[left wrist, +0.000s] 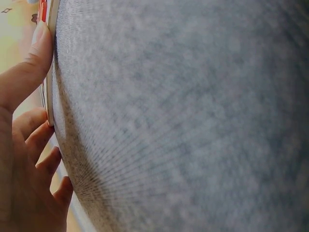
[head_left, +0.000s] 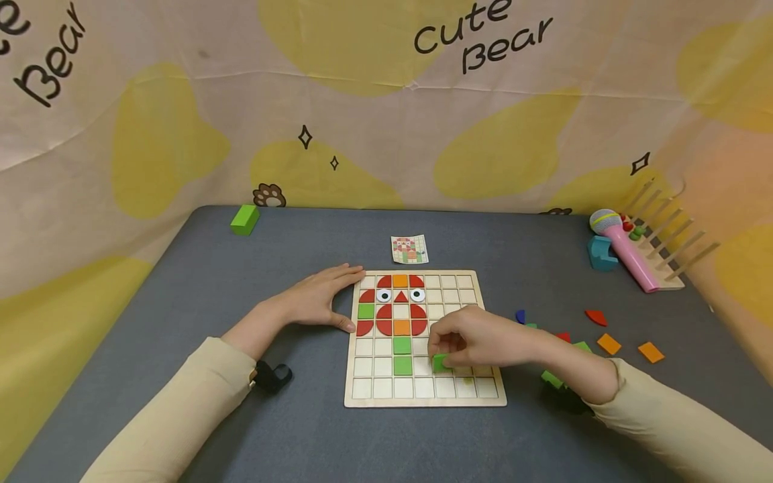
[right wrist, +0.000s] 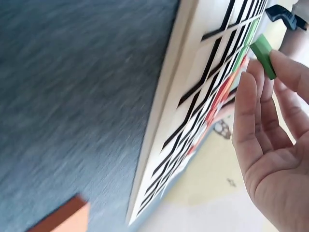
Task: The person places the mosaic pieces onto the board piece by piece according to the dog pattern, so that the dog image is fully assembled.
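A wooden grid board [head_left: 370, 388] lies on the table, with red, orange and green pieces and two eye tiles set in its squares. My right hand [head_left: 477, 337] is over the board's right half and pinches a green square tile [head_left: 441, 363] between thumb and fingers. The right wrist view shows this green tile [right wrist: 263, 55] tilted at the fingertips. At the board's left edge, my left hand [head_left: 317, 295] rests with thumb and fingers spread along the side. In the left wrist view, the left thumb [left wrist: 41, 46] touches the board's edge.
A small pattern card [head_left: 409, 249] lies beyond the board. Loose orange tiles [head_left: 609, 344] and other coloured pieces lie to the right, partly behind my right forearm. A pink toy microphone [head_left: 631, 258] leans on a pegged wooden rack [head_left: 670, 278]. A green block [head_left: 244, 220] stands back left.
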`<state>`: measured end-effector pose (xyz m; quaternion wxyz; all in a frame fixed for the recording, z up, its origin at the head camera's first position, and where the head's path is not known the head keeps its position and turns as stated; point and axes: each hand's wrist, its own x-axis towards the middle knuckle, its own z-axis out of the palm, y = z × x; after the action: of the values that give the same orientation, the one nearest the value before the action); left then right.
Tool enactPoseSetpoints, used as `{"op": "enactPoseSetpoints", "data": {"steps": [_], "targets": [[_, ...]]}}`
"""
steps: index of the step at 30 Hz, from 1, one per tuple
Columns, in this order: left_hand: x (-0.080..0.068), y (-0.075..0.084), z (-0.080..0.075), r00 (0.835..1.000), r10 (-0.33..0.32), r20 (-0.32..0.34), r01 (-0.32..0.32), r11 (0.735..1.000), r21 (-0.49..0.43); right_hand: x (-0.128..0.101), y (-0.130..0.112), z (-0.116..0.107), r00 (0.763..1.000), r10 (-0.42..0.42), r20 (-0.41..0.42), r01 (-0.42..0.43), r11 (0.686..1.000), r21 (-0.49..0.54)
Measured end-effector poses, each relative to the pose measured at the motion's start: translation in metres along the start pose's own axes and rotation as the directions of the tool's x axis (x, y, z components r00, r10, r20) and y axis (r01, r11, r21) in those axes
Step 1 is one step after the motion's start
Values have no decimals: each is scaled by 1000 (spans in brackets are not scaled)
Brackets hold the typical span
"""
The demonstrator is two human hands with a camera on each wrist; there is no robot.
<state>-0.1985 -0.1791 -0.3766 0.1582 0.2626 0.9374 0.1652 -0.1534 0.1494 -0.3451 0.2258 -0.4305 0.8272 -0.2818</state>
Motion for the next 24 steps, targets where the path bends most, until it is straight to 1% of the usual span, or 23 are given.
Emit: {"op": "enactPoseSetpoints", "data": {"steps": [9, 16, 20, 24], "targets": [[0, 1, 0, 1000, -3, 3, 3, 1000, -2, 20, -16, 12, 1000, 5, -16, -5, 999, 33], [1, 0, 1, 1000, -3, -4, 3, 1000, 3, 29, -26, 22, 998, 42, -40, -38, 995, 90], [1, 1, 1, 1000, 1, -7, -1, 1000, 0, 33, -29, 28, 998, 52, -37, -48, 994, 97], [0, 1, 0, 1000, 0, -6, 0, 1000, -2, 36, -31, 33, 998, 39, -42, -35, 996, 85]]}}
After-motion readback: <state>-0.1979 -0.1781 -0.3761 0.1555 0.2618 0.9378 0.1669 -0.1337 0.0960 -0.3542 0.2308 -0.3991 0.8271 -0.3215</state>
